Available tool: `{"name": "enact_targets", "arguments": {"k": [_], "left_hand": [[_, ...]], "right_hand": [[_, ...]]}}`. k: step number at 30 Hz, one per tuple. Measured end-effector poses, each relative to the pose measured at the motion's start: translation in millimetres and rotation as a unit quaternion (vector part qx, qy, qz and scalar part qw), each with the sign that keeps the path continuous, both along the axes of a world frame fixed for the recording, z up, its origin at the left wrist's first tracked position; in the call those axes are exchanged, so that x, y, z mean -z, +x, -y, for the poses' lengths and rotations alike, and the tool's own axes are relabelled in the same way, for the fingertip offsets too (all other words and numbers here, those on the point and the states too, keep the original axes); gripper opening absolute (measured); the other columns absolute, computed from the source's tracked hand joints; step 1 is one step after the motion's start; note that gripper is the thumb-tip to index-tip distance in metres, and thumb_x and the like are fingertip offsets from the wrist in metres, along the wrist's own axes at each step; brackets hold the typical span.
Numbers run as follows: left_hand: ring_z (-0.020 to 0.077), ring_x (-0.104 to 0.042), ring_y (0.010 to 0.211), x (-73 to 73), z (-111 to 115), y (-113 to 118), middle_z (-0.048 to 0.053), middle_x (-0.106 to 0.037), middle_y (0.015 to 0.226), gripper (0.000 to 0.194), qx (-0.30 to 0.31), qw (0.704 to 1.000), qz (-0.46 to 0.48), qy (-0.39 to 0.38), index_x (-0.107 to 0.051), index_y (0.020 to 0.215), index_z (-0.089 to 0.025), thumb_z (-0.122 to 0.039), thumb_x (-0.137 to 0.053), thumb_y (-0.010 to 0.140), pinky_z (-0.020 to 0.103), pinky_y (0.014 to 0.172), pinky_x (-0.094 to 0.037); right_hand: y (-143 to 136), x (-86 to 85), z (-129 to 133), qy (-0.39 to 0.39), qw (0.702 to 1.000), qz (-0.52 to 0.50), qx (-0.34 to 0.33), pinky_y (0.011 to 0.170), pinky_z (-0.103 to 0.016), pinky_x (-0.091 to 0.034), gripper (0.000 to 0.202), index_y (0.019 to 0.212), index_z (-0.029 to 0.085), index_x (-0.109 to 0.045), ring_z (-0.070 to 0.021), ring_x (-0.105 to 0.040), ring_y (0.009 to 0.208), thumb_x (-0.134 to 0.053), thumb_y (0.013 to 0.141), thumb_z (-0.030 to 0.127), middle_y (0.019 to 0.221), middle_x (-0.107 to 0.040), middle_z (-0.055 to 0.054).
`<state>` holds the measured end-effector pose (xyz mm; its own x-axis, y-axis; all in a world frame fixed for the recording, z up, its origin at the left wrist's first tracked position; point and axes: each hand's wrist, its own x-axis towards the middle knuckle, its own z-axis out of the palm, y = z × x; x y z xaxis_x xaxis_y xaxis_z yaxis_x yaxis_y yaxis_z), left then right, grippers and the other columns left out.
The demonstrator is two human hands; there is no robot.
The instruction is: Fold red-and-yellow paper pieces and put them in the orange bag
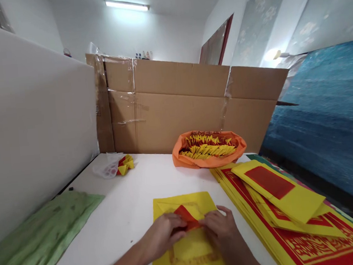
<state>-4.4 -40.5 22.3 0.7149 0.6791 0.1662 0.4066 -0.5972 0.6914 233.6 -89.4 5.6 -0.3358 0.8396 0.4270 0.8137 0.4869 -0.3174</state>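
A yellow sheet of paper (192, 246) with a faint printed frame lies before me on the white table. On it, a folded part shows a red triangular face (187, 217) between my hands. My left hand (166, 232) has its fingers curled and pinches the left side of this fold, thumb toward the red face. At the right corner of the red face, my right hand (217, 228) presses with its fingers drawn together; its thumb is partly hidden. Beneath both hands, some of the sheet is covered.
An orange bag (181, 159) full of folded yellow-and-red paper pieces stands at the back. Stacked yellow-and-red papers (282, 205) lie right. A clear plastic bag (107, 167), a folded paper piece (125, 165) and a green cloth (46, 230) lie left. Cardboard (180, 103) walls the back.
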Motion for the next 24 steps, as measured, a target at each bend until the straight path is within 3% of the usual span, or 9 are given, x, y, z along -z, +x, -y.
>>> {"name": "enact_targets", "arguments": {"k": [4, 8, 10, 13, 16, 18, 24], "left_hand": [[0.0165, -0.06, 0.073, 10.1, -17, 8, 0.001, -0.068, 0.083, 0.021, -0.093, 0.989, 0.067, -0.094, -0.07, 0.099, -0.02, -0.03, -0.055, 0.089, 0.024, 0.066, -0.042], [0.0153, -0.054, 0.063, 24.7, -37, 20, -0.002, -0.058, 0.068, 0.028, -0.202, 0.965, 0.099, -0.134, -0.064, 0.109, -0.016, -0.027, -0.052, 0.087, 0.024, 0.06, -0.038], [0.0157, -0.054, 0.065, 27.8, -41, 23, -0.002, -0.058, 0.07, 0.034, -0.209, 0.966, 0.078, -0.127, -0.061, 0.117, -0.017, -0.023, -0.052, 0.085, 0.024, 0.062, -0.039], [0.0185, -0.059, 0.078, 27.5, -37, 23, 0.001, -0.064, 0.081, 0.03, -0.191, 0.978, 0.032, -0.077, -0.065, 0.112, -0.021, -0.018, -0.05, 0.086, 0.027, 0.073, -0.042], [0.0214, -0.058, 0.09, 26.2, -29, 23, 0.005, -0.065, 0.092, 0.029, -0.18, 0.983, -0.001, -0.02, -0.071, 0.101, -0.023, -0.016, -0.046, 0.088, 0.031, 0.081, -0.042], [0.022, -0.058, 0.087, 26.0, -26, 25, 0.006, -0.063, 0.09, 0.03, -0.183, 0.983, -0.023, -0.004, -0.071, 0.101, -0.024, -0.015, -0.044, 0.09, 0.031, 0.079, -0.042], [0.0234, -0.054, 0.089, 25.3, -23, 29, 0.006, -0.06, 0.092, 0.032, -0.182, 0.982, -0.047, 0.031, -0.067, 0.105, -0.022, -0.016, -0.037, 0.094, 0.034, 0.079, -0.04]], "right_hand": [[-9, -18.6, -35, -0.076, 0.991, -0.088, 0.069, 0.092, -0.042, -0.036, 0.022, 0.093, 0.023, -0.065, -0.0198, -0.065, 0.088, -0.044, 0.093, 0.016, 0.092, -0.072, -0.002], [-14, -17.6, -56, -0.125, 0.984, -0.094, 0.085, 0.09, -0.04, -0.038, 0.028, 0.1, 0.024, -0.068, -0.0218, -0.063, 0.098, -0.041, 0.094, 0.019, 0.101, -0.071, -0.004], [-14, -9.3, -54, -0.135, 0.987, -0.064, 0.051, 0.093, -0.04, -0.038, 0.029, 0.113, 0.027, -0.066, -0.0223, -0.061, 0.105, -0.042, 0.096, 0.024, 0.112, -0.069, -0.004], [-10, 9.7, -44, -0.133, 0.991, 0.01, 0.019, 0.098, -0.041, -0.037, 0.036, 0.128, 0.028, -0.059, -0.0249, -0.055, 0.117, -0.053, 0.092, 0.029, 0.128, -0.062, -0.005], [-5, 29.7, -33, -0.085, 0.994, 0.069, 0.018, 0.097, -0.04, -0.038, 0.042, 0.135, 0.028, -0.053, -0.025, -0.053, 0.12, -0.053, 0.093, 0.027, 0.133, -0.059, -0.006], [-2, 38.7, -29, -0.05, 0.994, 0.099, 0.024, 0.093, -0.038, -0.04, 0.041, 0.136, 0.029, -0.051, -0.024, -0.055, 0.118, -0.05, 0.095, 0.026, 0.133, -0.059, -0.005], [0, 38.2, -25, 0.02, 0.989, 0.147, 0.024, 0.088, -0.039, -0.039, 0.034, 0.129, 0.027, -0.058, -0.0236, -0.058, 0.11, -0.048, 0.097, 0.029, 0.131, -0.062, -0.003]]}}
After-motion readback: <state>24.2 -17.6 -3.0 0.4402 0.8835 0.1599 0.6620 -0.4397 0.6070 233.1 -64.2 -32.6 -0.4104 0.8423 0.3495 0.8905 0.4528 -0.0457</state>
